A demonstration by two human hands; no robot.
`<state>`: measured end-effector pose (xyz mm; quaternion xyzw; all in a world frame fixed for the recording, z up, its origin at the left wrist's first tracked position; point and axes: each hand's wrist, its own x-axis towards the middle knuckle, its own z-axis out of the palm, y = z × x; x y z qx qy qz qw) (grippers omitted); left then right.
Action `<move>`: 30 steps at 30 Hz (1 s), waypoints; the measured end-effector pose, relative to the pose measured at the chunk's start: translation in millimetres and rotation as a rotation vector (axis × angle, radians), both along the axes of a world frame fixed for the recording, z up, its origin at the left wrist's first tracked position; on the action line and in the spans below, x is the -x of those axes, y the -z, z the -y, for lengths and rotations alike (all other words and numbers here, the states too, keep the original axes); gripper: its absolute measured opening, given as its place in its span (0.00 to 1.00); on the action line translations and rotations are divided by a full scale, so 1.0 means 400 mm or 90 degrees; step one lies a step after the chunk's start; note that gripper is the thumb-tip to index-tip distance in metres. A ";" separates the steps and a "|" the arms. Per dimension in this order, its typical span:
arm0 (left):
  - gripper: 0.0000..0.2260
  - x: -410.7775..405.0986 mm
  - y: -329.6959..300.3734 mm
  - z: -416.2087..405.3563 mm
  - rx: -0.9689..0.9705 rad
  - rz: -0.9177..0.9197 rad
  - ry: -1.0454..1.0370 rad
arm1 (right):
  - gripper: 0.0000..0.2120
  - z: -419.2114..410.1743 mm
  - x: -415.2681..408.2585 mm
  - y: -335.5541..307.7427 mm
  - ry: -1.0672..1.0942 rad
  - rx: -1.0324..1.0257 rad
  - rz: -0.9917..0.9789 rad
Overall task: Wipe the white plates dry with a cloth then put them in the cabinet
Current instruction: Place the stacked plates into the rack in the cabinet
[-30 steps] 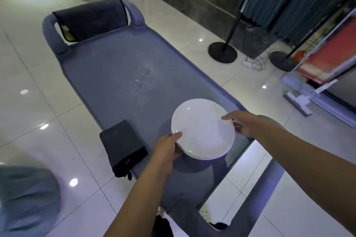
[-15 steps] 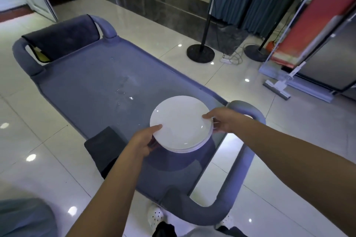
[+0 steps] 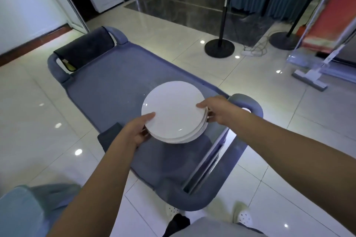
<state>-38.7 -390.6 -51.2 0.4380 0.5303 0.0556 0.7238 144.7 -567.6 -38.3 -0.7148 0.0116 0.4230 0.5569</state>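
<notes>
With the left hand [image 3: 137, 131] and right hand [image 3: 216, 108] each gripping an opposite rim of the stack of white plates [image 3: 173, 111] held just above the near end of the blue cot [image 3: 107, 90], keeping the stack level should stop plates sliding.

plates [image 3: 173, 109]: one stack, count unclear | hands [image 3: 134, 131]: 2 | fan stands [image 3: 219, 47]: 2 | cloth [image 3: 109, 138]: 1
</notes>
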 end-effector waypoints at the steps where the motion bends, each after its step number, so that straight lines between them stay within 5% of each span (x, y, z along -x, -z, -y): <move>1: 0.07 -0.005 -0.023 0.003 -0.026 -0.003 0.002 | 0.14 0.010 -0.008 -0.017 -0.003 -0.020 -0.002; 6: 0.04 -0.062 -0.151 0.051 -0.117 0.037 0.051 | 0.06 0.087 -0.081 -0.115 0.010 -0.095 0.015; 13: 0.05 -0.216 -0.222 0.260 -0.172 0.067 0.133 | 0.10 0.352 -0.220 -0.157 0.031 -0.115 -0.013; 30: 0.08 -0.833 -0.082 0.888 -0.106 0.049 0.530 | 0.13 1.175 -0.474 0.009 0.334 -0.065 -0.058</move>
